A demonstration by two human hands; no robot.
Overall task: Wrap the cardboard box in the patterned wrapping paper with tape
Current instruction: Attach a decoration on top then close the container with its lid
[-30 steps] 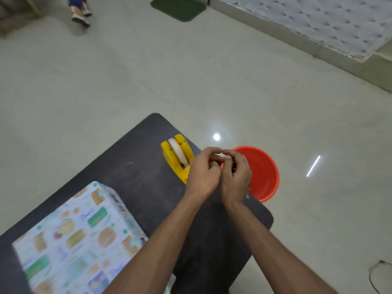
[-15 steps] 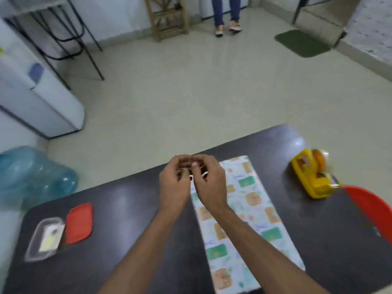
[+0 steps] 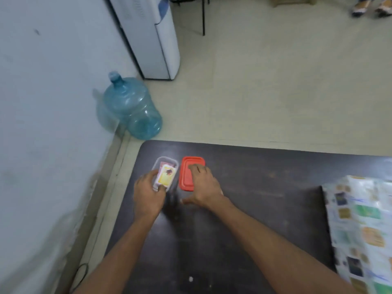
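Wrapped box on table, apart from right hand

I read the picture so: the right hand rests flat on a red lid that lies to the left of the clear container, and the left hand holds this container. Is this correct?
Not fully. In the head view the red lid lies to the right of the clear container, not to its left. The rest stands: the right hand rests flat on the lid, and the left hand holds the container.
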